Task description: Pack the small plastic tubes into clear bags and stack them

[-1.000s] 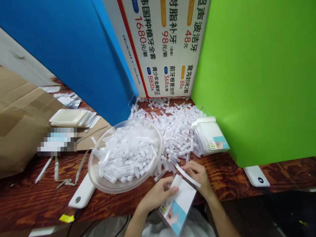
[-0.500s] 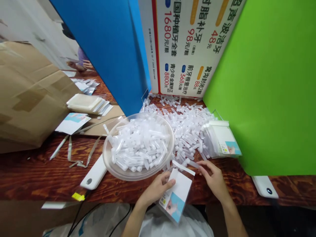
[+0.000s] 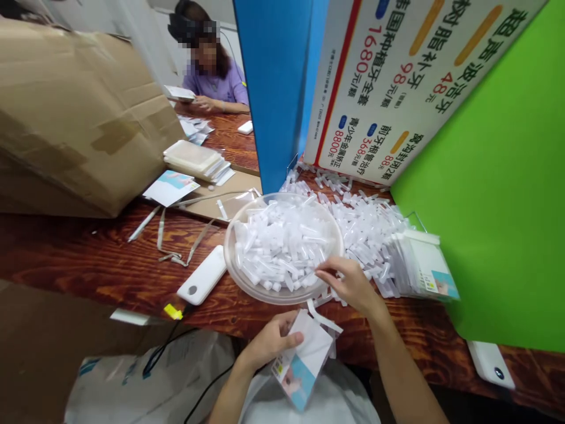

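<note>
My left hand point(image 3: 276, 341) is closed around a clear plastic bag point(image 3: 304, 356) that holds a white card with a blue printed lower part. The bag's flap point(image 3: 324, 321) stands out at its upper end. My right hand point(image 3: 346, 282) has its fingertips pinched together over the right rim of a round translucent bowl point(image 3: 232, 265). Whatever lies between those fingertips cannot be made out. Many small clear tubes with white caps point(image 3: 282, 235) fill the bowl. A heap of similar tubes point(image 3: 362, 227) covers the tabletop behind and right of it.
Filled bags point(image 3: 419, 265) stand stacked beside a green panel point(image 3: 494, 206). A blue panel point(image 3: 278, 100) rises behind the bowl. White power banks point(image 3: 203, 277) lie at the table edge. A cardboard box point(image 3: 79, 118) sits left; a person point(image 3: 216, 82) in purple works beyond.
My right hand has moved left from the bag's top to the bowl's rim. My left hand still holds the bag, now slightly lower. The view has swung left, showing the other person.
</note>
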Demonstrator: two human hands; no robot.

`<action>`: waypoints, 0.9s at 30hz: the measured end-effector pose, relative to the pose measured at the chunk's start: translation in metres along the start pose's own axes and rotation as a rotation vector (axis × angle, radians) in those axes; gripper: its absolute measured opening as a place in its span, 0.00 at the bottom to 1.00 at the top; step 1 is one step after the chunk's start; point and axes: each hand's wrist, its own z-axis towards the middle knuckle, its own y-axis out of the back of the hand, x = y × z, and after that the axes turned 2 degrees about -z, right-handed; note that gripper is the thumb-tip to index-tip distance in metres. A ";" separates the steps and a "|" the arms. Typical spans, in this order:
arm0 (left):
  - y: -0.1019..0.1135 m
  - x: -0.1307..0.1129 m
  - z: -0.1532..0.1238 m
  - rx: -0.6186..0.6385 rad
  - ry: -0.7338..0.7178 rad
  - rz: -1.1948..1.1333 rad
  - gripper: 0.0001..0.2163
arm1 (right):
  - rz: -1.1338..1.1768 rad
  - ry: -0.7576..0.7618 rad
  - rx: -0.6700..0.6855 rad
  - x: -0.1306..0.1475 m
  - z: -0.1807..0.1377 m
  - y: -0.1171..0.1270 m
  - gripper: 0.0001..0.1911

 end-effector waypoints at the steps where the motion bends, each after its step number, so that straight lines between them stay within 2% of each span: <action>1: 0.002 0.005 -0.007 -0.049 -0.010 -0.035 0.28 | -0.133 0.009 0.073 0.005 0.018 -0.008 0.07; 4: 0.009 0.018 -0.025 -0.203 -0.036 -0.096 0.29 | -0.425 0.005 0.291 0.016 0.059 -0.036 0.11; 6: 0.012 0.023 -0.034 -0.262 -0.043 -0.102 0.30 | -0.461 0.001 0.324 0.018 0.070 -0.047 0.12; 8: 0.014 0.024 -0.040 -0.280 -0.046 -0.105 0.30 | -0.437 0.015 0.302 0.016 0.066 -0.046 0.11; 10: 0.014 0.024 -0.043 -0.279 -0.059 -0.112 0.30 | -0.309 0.064 0.236 0.011 0.048 -0.032 0.11; 13: 0.009 0.021 -0.039 -0.265 -0.066 -0.119 0.30 | 0.008 0.148 0.131 0.003 0.006 -0.003 0.15; 17: -0.002 0.014 -0.021 -0.228 0.001 -0.051 0.30 | 0.238 0.121 0.094 -0.002 -0.051 0.020 0.18; 19: -0.008 0.012 -0.011 -0.184 0.033 -0.010 0.31 | 0.319 0.039 0.085 -0.004 -0.071 0.019 0.13; 21: -0.013 0.012 -0.002 -0.141 0.046 0.021 0.31 | 0.433 -0.108 0.056 -0.009 -0.086 0.013 0.08; 24: -0.024 0.014 0.013 -0.107 0.040 0.085 0.32 | 0.588 -0.325 -0.042 -0.024 -0.101 0.001 0.13; 27: -0.039 0.017 0.029 -0.165 0.016 0.159 0.32 | 0.592 -0.321 -0.157 -0.037 -0.116 -0.006 0.21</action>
